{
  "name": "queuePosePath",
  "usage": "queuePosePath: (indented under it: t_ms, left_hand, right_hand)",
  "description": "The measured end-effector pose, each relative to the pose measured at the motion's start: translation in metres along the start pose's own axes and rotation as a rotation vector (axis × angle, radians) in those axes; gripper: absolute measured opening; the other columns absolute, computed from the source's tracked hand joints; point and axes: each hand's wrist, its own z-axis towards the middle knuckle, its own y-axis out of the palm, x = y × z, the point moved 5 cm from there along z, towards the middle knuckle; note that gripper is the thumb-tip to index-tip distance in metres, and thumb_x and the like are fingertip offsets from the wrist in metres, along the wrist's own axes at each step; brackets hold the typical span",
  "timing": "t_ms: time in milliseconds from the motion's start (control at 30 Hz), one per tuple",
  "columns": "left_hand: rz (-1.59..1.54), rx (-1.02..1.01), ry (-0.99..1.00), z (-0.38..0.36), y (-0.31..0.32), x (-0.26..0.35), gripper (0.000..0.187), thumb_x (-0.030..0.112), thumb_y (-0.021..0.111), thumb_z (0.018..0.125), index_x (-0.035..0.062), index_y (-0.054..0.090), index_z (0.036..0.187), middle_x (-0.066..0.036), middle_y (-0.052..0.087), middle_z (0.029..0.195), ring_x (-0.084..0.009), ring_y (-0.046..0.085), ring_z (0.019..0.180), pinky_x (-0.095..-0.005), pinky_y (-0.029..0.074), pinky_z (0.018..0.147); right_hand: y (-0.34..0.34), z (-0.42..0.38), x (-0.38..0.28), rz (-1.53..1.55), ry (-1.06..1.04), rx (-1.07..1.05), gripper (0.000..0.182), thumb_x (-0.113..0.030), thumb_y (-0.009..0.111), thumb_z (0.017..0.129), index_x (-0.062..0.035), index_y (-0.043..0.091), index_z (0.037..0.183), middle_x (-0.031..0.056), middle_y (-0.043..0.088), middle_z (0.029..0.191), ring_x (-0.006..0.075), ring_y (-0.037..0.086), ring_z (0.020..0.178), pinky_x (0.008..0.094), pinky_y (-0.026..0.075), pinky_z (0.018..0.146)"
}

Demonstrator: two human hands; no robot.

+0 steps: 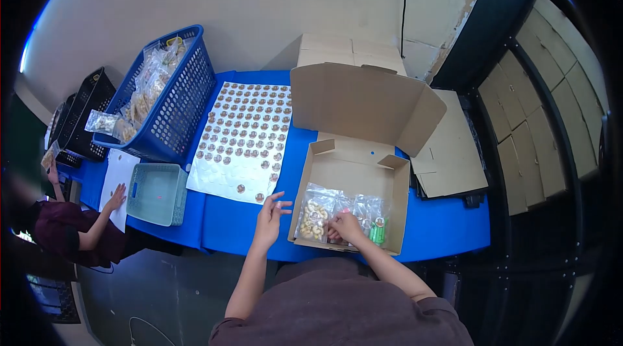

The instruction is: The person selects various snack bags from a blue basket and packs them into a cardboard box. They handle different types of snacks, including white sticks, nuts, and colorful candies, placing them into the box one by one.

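An open cardboard box stands in front of me with its lid raised. Along its near side lie clear plastic bags: a bag of pale, curved, cashew-like pieces on the left and a bag of green pieces on the right, with other small bags between. My right hand reaches into the box, its fingers curled against a plastic bag beside the cashew-like pieces; the fingertips are partly hidden. Just outside the box's left wall, my left hand is raised with fingers apart, holding nothing.
A white sheet of round stickers lies on the blue tablecloth. To its left are a blue basket of filled bags and a grey-green tray. Flat cardboard is stacked at right. A co-worker's hand rests at far left.
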Motion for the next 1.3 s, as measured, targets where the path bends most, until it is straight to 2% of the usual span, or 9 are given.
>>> queuePosePath:
  t_ms: [200, 333, 433, 500, 600, 900, 1000, 1067, 1300]
  left_hand:
    - [-0.051, 0.114, 0.122, 0.012, -0.049, 0.008, 0.033, 0.022, 0.04, 0.102, 0.0014, 0.049, 0.126, -0.014, 0.065, 0.103, -0.016, 0.062, 0.087, -0.0285, 0.047, 0.082]
    - [-0.047, 0.337, 0.242, 0.017, -0.119, 0.041, 0.03, 0.017, 0.04, 0.101, -0.0009, 0.051, 0.123, -0.014, 0.064, 0.104, -0.0167, 0.06, 0.094, -0.0296, 0.047, 0.085]
    - [-0.038, 0.421, 0.297, 0.018, -0.182, 0.063, 0.028, 0.013, 0.04, 0.1, -0.0018, 0.051, 0.121, -0.013, 0.063, 0.106, -0.0168, 0.059, 0.096, -0.0299, 0.047, 0.087]
    - [-0.059, 0.456, 0.346, 0.019, -0.228, 0.073, 0.026, 0.011, 0.041, 0.1, -0.0008, 0.052, 0.119, -0.013, 0.062, 0.108, -0.0166, 0.059, 0.098, -0.0304, 0.046, 0.089]
    - [-0.086, 0.536, 0.413, 0.025, -0.3, 0.101, 0.023, 0.01, 0.043, 0.099, 0.0004, 0.055, 0.117, -0.013, 0.061, 0.109, -0.0162, 0.058, 0.102, -0.0301, 0.045, 0.091]
    - [0.431, 0.764, 0.669, 0.128, -0.514, 0.161, 0.025, 0.004, 0.047, 0.09, -0.0014, 0.056, 0.113, -0.016, 0.06, 0.114, -0.0251, 0.057, 0.11, -0.0341, 0.04, 0.099]
    - [0.921, 1.031, 0.736, 0.155, -0.556, 0.163, 0.028, 0.011, 0.05, 0.086, -0.0013, 0.062, 0.108, -0.022, 0.062, 0.111, -0.0342, 0.06, 0.106, -0.0405, 0.043, 0.096]
    - [1.061, 0.631, -0.07, 0.191, -0.574, 0.13, 0.03, 0.019, 0.051, 0.084, -0.001, 0.067, 0.099, -0.024, 0.065, 0.102, -0.0386, 0.062, 0.097, -0.0455, 0.048, 0.089]
    - [1.052, 0.605, -0.048, 0.178, -0.557, 0.135, 0.032, 0.025, 0.05, 0.085, 0.001, 0.069, 0.092, -0.022, 0.067, 0.093, -0.0385, 0.065, 0.088, -0.0463, 0.051, 0.082]
  right_hand:
    - [-0.018, -0.005, -0.018, -0.019, 0.05, 0.148, 0.032, -0.025, 0.059, 0.093, 0.0043, 0.064, 0.082, 0.0087, 0.062, 0.061, 0.0144, 0.063, 0.051, 0.0258, 0.05, 0.045]
    - [-0.029, 0.016, -0.015, -0.13, -0.201, 0.431, 0.025, -0.02, 0.056, 0.092, 0.0044, 0.064, 0.09, 0.0081, 0.062, 0.064, 0.0135, 0.059, 0.053, 0.0293, 0.048, 0.051]
    - [-0.009, 0.012, -0.073, -0.248, -0.246, 0.521, 0.025, -0.016, 0.058, 0.09, 0.0002, 0.061, 0.109, 0.0145, 0.063, 0.085, 0.0214, 0.062, 0.078, 0.0352, 0.05, 0.071]
    - [0.015, 0.001, -0.129, -0.633, -0.336, 0.787, 0.043, -0.012, 0.057, 0.086, -0.004, 0.051, 0.128, 0.0227, 0.052, 0.116, 0.0347, 0.044, 0.115, 0.0442, 0.036, 0.098]
    - [0.054, 0.031, -0.17, -0.525, -0.414, 0.771, 0.056, -0.009, 0.059, 0.085, -0.0076, 0.041, 0.137, 0.0227, 0.036, 0.129, 0.0401, 0.027, 0.124, 0.05, 0.025, 0.105]
    - [0.199, 0.055, -0.317, -0.605, -0.729, 0.695, 0.056, -0.009, 0.059, 0.085, -0.0056, 0.038, 0.137, 0.0248, 0.028, 0.137, 0.0416, 0.023, 0.127, 0.0519, 0.022, 0.106]
    - [0.235, 0.065, -0.347, -0.642, -0.748, 0.654, 0.057, -0.006, 0.059, 0.085, -0.0062, 0.037, 0.137, 0.0245, 0.026, 0.138, 0.0415, 0.022, 0.128, 0.0522, 0.022, 0.105]
    - [0.253, 0.073, -0.364, -0.656, -0.789, 0.595, 0.058, -0.001, 0.056, 0.084, -0.0084, 0.037, 0.138, 0.0228, 0.026, 0.138, 0.0417, 0.021, 0.129, 0.0525, 0.024, 0.105]
    - [0.303, 0.087, -0.439, -0.548, -0.975, 0.562, 0.05, -0.003, 0.056, 0.083, -0.0085, 0.046, 0.132, 0.0193, 0.035, 0.134, 0.036, 0.028, 0.125, 0.0469, 0.027, 0.103]
